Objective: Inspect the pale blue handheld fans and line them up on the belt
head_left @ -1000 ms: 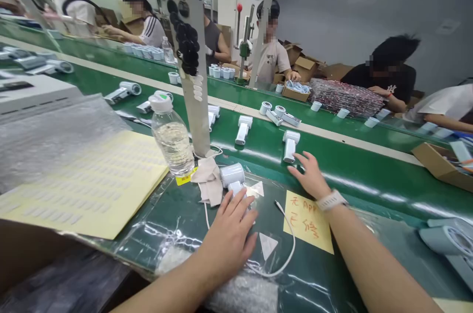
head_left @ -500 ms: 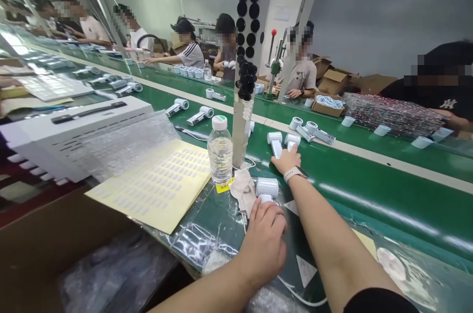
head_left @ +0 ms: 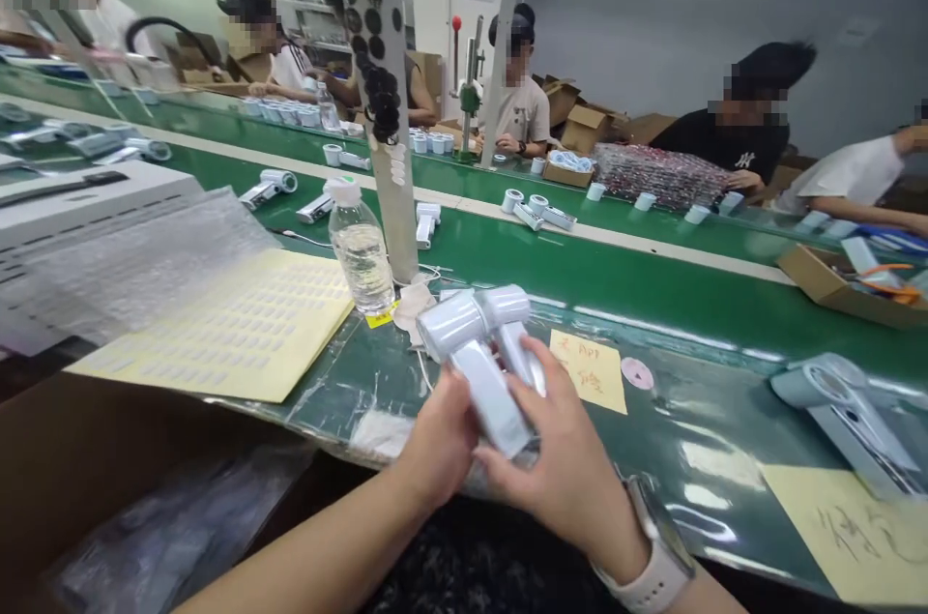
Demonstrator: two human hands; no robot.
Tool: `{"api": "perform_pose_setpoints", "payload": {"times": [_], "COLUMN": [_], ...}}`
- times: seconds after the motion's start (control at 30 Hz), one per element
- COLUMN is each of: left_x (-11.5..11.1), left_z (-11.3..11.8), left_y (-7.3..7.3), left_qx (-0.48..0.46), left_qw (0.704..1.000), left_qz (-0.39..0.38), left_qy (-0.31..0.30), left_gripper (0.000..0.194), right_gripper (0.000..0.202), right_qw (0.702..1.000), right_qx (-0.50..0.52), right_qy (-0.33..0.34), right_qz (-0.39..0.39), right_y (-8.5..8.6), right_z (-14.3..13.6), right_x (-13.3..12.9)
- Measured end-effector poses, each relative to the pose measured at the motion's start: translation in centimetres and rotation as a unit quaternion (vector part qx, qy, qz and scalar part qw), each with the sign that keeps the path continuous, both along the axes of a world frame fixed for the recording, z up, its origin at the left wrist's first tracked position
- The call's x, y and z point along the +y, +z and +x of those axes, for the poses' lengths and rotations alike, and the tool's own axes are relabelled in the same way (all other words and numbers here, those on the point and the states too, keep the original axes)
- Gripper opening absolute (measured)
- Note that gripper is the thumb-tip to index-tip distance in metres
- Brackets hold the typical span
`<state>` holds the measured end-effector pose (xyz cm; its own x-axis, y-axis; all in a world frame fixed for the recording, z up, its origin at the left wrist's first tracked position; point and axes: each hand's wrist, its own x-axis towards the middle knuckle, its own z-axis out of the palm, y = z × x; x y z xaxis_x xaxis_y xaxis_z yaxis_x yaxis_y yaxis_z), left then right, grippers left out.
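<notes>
Sheet of white labels (head_left: 217,324) on the table (head_left: 326,401), at left. Water bottle (head_left: 361,251) upright just beside it. Left hand (head_left: 442,435): fingers clamped on the handle of the nearer pale device (head_left: 484,372), held tilted above the table's near edge. Right hand (head_left: 562,445): fingers closed around the second device (head_left: 518,334), close against the first. Yellow note (head_left: 589,370) behind the right hand; pink round sticker (head_left: 638,373) just right of that. More pale devices (head_left: 845,411) at far right.
</notes>
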<state>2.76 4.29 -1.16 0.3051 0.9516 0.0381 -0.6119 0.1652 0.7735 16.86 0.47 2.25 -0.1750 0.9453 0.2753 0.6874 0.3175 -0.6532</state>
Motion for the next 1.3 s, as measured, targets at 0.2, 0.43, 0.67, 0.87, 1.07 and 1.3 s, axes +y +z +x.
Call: {"api": "perform_pose_setpoints", "payload": {"times": [0.2, 0.43, 0.67, 0.87, 1.07, 1.3], "left_x": [-3.3, -4.4, -3.4, -2.4, -2.5, -3.1], "left_z": [-3.6, -5.0, -4.3, -3.6, -2.7, -3.1], "left_y": [-0.8, 0.8, 2.4, 2.5, 2.6, 2.4], "left_qx": [0.017, -0.016, -0.095, -0.118, -0.136, -0.113], "left_qw": [0.997, 0.998, 0.994, 0.993, 0.99, 0.993], "left_qz": [-0.068, -0.063, -0.044, -0.012, -0.025, 0.007], "left_qy": [-0.011, -0.005, -0.004, 0.027, 0.025, 0.039], "left_gripper": [0.051, 0.065, 0.064, 0.063, 0.063, 0.065], "right_gripper": [0.027, 0.012, 0.017, 0.023, 0.03, 0.042], "right_qw": [0.99, 0.994, 1.0, 0.966, 0.95, 0.89], "right_qx": [-0.033, -0.043, -0.007, 0.174, 0.19, 0.353], "right_qy": [0.137, -0.097, -0.018, 0.047, 0.134, 0.114], "right_qz": [-0.019, 0.039, 0.012, -0.184, -0.207, -0.265], "right_y": [0.1, -5.3, -6.0, -3.4, -2.3, -3.3], "right_z": [1.6, 4.7, 1.6, -0.2, -2.2, -5.0], "right_x": [-1.1, 6.6, -0.2, -6.0, -5.8, -6.5]}}
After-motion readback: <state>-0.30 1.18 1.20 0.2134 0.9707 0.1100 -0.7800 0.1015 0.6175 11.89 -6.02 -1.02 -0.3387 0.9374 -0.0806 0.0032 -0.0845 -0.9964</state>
